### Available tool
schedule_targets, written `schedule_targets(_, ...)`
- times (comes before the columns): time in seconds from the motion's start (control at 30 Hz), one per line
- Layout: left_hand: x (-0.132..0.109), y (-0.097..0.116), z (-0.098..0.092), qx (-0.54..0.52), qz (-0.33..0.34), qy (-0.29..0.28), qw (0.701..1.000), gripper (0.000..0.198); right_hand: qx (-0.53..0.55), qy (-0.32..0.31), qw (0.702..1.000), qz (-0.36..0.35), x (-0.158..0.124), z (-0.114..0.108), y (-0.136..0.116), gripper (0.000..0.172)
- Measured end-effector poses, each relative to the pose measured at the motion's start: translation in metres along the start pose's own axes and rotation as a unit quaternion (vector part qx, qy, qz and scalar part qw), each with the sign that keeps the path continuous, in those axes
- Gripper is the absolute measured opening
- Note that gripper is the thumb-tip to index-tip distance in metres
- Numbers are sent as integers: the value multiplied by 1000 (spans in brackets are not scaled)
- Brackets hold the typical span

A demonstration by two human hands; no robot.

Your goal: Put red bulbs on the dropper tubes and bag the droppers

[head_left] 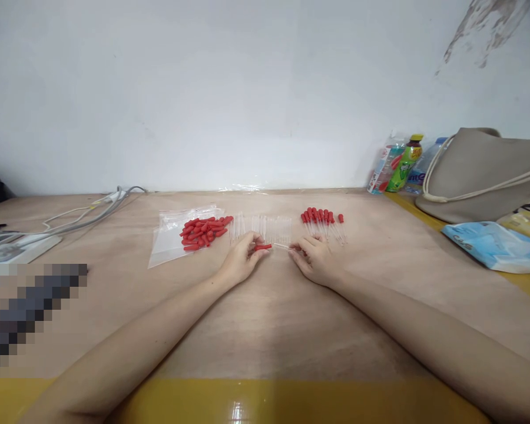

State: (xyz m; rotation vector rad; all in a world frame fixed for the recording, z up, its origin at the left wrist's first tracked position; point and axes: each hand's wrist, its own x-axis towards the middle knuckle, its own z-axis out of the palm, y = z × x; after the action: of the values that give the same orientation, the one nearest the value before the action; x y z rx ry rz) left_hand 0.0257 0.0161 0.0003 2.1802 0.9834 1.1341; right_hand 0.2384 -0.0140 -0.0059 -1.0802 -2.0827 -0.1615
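Note:
My left hand [244,257] is closed on a red rubber dropper bulb [263,247], its end pointing right. Facing it, my right hand [315,258] pinches a clear glass dropper tube [282,245]. The tube's left end is close to the bulb; whether they touch I cannot tell. Behind my hands lies a row of bare glass tubes [265,225]. Left of them, a heap of red bulbs [202,232] rests on clear plastic bags [165,238]. Several droppers with red bulbs fitted [320,217] lie side by side beyond my right hand.
Bottles [405,165] stand against the wall at the back right, beside a grey bag [486,168]. A blue-and-white packet [497,244] lies in front of it. On the left are a power strip [26,250] with cables and a blurred dark object [30,309].

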Motion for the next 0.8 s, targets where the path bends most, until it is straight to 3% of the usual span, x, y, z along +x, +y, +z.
schedule_targets(0.27,1,7,-1,95,67,1,993,17,29,-7,999,-38,1,-1,1,11)
schedule_targets(0.8,-2,14,-6,108,149,-81,980,19,33,-50,992,-109,5,-3,13,18)
